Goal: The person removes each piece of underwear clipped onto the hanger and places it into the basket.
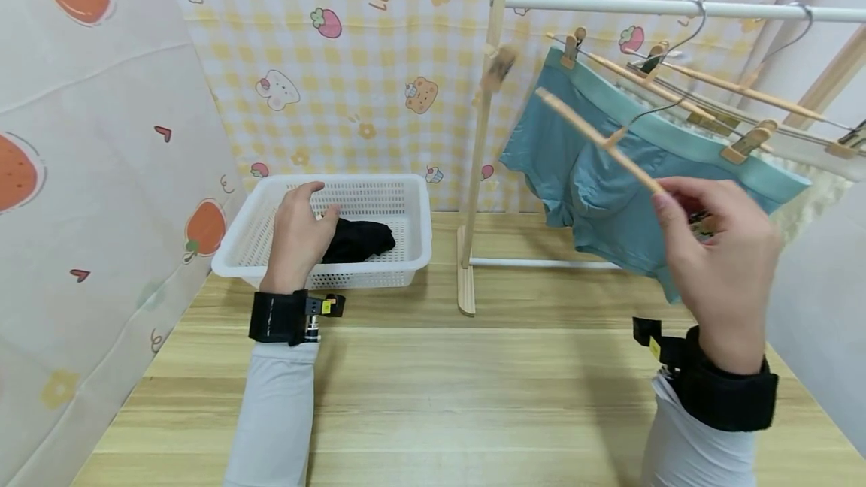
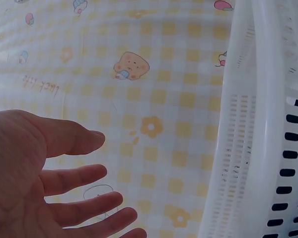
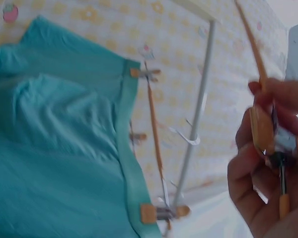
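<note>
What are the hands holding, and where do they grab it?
The right hand pinches a wooden clip hanger at one end clip. The left hand holds nothing; it hovers open over the white basket.

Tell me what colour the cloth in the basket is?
Black, the crumpled cloth in the white plastic basket; head view shows it best.

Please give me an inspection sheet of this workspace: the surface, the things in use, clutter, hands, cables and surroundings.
Surface: wooden table, light planks.
Things in use: white basket with a black garment inside; a wooden clip hanger held free of the rail.
Clutter: nothing seen.
Hands: left hand open, reaching into the basket beside the black garment; right hand grips the clip hanger at one clip end.
Cables: nothing seen.
Surroundings: wooden rack with white rail; teal underwear clipped on a hanger there, further hangers behind; yellow checked backdrop.
</note>
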### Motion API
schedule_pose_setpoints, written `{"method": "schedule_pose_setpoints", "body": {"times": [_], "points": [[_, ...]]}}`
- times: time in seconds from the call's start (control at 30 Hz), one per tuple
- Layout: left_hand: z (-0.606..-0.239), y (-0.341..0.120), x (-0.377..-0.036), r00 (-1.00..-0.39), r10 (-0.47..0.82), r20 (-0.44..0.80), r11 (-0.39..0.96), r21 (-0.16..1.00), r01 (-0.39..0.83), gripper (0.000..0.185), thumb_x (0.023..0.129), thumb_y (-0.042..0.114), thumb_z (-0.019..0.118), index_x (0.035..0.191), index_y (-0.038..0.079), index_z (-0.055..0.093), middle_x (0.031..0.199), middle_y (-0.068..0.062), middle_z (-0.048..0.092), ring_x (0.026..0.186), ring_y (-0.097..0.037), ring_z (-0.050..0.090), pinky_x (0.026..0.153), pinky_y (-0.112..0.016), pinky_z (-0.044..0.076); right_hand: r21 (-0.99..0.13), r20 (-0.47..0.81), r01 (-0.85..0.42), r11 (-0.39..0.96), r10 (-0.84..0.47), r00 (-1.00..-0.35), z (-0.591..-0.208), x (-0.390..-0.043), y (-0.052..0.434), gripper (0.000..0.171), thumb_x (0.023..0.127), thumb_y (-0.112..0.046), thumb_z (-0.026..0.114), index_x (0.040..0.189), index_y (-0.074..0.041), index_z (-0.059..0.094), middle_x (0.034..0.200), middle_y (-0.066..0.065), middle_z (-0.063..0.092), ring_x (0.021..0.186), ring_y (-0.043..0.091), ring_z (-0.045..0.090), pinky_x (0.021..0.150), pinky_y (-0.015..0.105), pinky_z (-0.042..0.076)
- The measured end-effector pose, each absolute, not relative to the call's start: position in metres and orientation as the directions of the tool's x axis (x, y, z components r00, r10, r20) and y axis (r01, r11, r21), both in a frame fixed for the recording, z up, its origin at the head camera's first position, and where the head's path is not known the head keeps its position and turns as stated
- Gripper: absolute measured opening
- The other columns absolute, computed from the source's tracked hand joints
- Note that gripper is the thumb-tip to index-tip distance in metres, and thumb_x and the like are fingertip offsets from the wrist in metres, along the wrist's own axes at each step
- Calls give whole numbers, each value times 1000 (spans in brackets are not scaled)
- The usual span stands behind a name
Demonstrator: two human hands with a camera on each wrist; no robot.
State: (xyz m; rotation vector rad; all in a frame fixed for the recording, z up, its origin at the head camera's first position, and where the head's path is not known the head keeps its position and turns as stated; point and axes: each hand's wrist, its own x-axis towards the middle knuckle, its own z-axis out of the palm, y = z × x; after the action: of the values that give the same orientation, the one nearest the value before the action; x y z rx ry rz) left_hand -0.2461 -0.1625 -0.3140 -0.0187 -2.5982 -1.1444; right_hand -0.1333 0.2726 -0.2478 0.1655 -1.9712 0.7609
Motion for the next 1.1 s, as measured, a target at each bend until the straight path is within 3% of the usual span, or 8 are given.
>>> {"method": "schedule_pose_setpoints", "body": {"times": [0.13, 0.27, 0.4, 0.53, 0.63, 0.77, 0.97, 1.1], "points": [[-313, -159, -246, -958, -94, 271, 678, 722, 138, 55, 111, 21, 57, 161, 0, 46, 166, -30, 41, 153, -52, 39, 121, -66, 37, -488, 817, -299, 820, 308, -487, -243, -126, 278, 21, 104, -8, 69, 118, -1, 82, 93, -40, 51, 88, -20, 46, 80, 12, 33], [-315, -158, -246, -958, -78, 275, 682, 716, 150, 54, 111, 20, 55, 160, -1, 47, 164, -31, 42, 152, -52, 40, 120, -66, 38, -467, 818, -267, 843, 297, -493, -242, -130, 279, 22, 105, -9, 67, 119, 0, 82, 94, -32, 52, 86, -22, 42, 80, 12, 32], [-317, -157, -247, -955, -71, 287, 685, 710, 163, 53, 112, 20, 54, 159, -2, 47, 162, -33, 44, 149, -52, 43, 119, -66, 40, -425, 821, -278, 862, 237, -520, -232, -148, 276, 24, 108, -14, 66, 120, 1, 81, 90, -3, 67, 83, -21, 39, 81, 16, 30], [-317, -155, -247, -953, -74, 292, 687, 708, 163, 53, 111, 21, 54, 159, -2, 48, 161, -33, 45, 148, -52, 44, 117, -66, 41, -381, 815, -270, 884, 183, -549, -211, -170, 274, 28, 110, -18, 63, 121, 1, 81, 101, 26, 74, 83, -10, 44, 90, 26, 33], [-316, -154, -246, -957, -55, 284, 691, 703, 169, 53, 112, 21, 53, 160, -2, 47, 162, -33, 44, 150, -52, 42, 118, -66, 40, -356, 804, -260, 898, 152, -575, -195, -187, 272, 29, 111, -16, 61, 122, 2, 80, 106, 29, 76, 87, 17, 62, 93, 35, 35], [-316, -150, -247, -958, 10, 285, 704, 678, 209, 55, 113, 22, 53, 160, -3, 44, 164, -32, 42, 154, -51, 37, 122, -65, 37, -312, 779, -230, 922, 110, -617, -175, -205, 273, 30, 111, -14, 58, 124, 3, 79, 112, 32, 76, 99, 47, 65, 84, 34, 31], [-314, -138, -246, -951, 82, 299, 733, 628, 261, 58, 112, 25, 56, 160, -4, 44, 166, -31, 41, 157, -48, 36, 126, -64, 35, -238, 735, -193, 952, 46, -676, -157, -221, 272, 33, 112, -16, 54, 126, 2, 78, 115, 30, 76, 95, 45, 66, 62, 26, 27], [-312, -127, -242, -950, 108, 292, 738, 617, 273, 59, 112, 25, 57, 161, -3, 43, 167, -31, 39, 158, -49, 34, 127, -64, 34, -194, 716, -196, 961, 2, -698, -154, -227, 266, 33, 111, -15, 54, 125, 3, 78, 113, 29, 77, 97, 44, 67, 61, 31, 32]]}}
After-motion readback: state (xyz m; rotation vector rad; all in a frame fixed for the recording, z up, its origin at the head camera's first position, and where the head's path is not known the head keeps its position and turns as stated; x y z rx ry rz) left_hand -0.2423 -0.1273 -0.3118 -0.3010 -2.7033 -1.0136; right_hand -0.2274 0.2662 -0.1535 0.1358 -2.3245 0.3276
